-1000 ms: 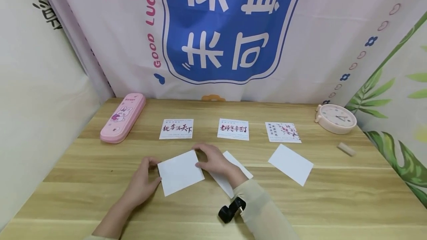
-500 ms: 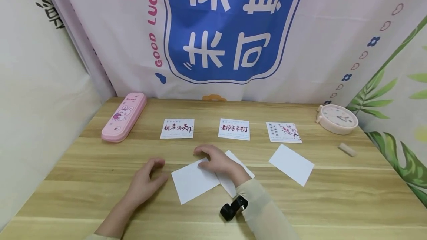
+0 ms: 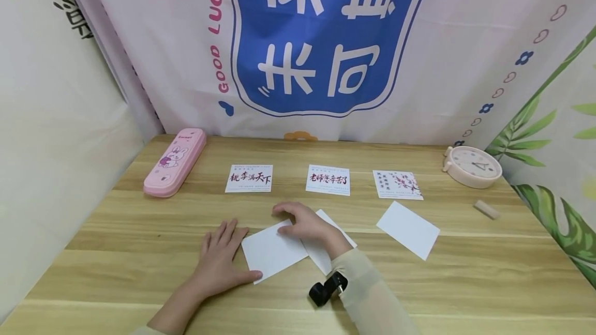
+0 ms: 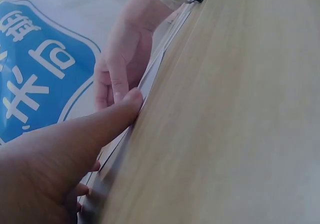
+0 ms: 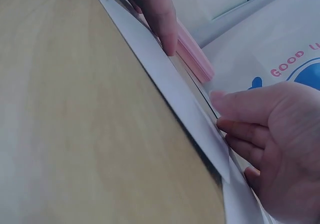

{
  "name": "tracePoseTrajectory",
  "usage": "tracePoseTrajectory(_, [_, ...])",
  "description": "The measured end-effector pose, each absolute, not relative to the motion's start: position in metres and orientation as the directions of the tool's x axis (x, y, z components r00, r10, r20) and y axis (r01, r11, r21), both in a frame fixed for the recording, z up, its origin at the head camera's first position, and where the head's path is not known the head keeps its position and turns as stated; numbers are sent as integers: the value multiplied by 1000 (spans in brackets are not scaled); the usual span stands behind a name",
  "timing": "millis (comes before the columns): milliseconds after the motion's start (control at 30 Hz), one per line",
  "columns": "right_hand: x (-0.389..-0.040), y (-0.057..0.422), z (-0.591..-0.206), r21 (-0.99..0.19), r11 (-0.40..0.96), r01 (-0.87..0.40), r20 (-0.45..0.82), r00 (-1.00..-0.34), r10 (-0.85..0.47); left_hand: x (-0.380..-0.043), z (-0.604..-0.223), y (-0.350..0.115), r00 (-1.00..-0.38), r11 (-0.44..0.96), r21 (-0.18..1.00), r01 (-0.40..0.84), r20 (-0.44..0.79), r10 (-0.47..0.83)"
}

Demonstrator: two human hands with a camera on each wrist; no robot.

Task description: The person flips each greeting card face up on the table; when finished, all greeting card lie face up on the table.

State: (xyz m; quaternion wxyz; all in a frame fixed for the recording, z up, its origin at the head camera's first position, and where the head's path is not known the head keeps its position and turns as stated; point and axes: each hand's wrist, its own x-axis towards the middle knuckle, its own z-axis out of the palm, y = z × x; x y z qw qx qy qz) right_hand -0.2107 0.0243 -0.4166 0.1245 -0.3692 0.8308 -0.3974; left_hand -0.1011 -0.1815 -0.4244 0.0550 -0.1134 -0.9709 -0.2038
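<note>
A blank white card [image 3: 272, 252] lies tilted on the wooden table, its right end overlapping a second white card [image 3: 321, 258]. My left hand [image 3: 221, 262] is spread at the card's left side, its thumb at the near left corner and its straight fingers beyond the left edge. In the left wrist view, the thumb [image 4: 112, 121] reaches to the card's edge. My right hand [image 3: 304, 224] hovers over the card's far right corner with fingers loosely bent. The right wrist view shows its thumb [image 5: 245, 104] and fingertips beside the card's far edge.
Three printed cards stand in a row farther back: left card [image 3: 249, 178], middle card [image 3: 328, 180] and right card [image 3: 398, 185]. Another blank card [image 3: 408, 230] lies to the right. A pink pencil case [image 3: 175, 163], a pink clock [image 3: 472, 167] and a small beige block [image 3: 486, 210] flank them.
The card, earlier held between both hands, moved right and toward me, onto the second card. My left hand let go, then spread out and moved right to the card's left edge.
</note>
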Motion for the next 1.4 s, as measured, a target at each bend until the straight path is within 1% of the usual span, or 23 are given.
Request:
tracePoseTrajectory(233, [-211,26,-415,-748,419,-514,67,-687,-723,-105,-420,-189,-973,835,500,228,131,188])
tracePoseTrajectory(367, [-210,26,-412,-721,464,-514,18,-683,-730,-107,-420,-199,-968,806,537,249,146,202])
tracePoseTrajectory(567, [-208,27,-408,-652,521,-551,-21,-673,-739,-108,-421,-205,-965,796,546,262,155,212])
tracePoseTrajectory(800, [-208,26,-411,-551,552,-626,-25,-649,-761,-108,-420,-210,-974,827,516,225,150,171])
tracePoseTrajectory(1033, [-207,26,-411,-542,576,-612,-55,-658,-751,-108,-418,-210,-981,820,539,194,122,151])
tracePoseTrajectory(1267, [-206,26,-411,-541,574,-615,-51,-657,-752,-108,-419,-210,-982,814,551,185,122,141])
tracePoseTrajectory(1400, [-207,26,-411,-540,568,-621,-39,-655,-754,-109,-419,-209,-985,791,588,170,127,117])
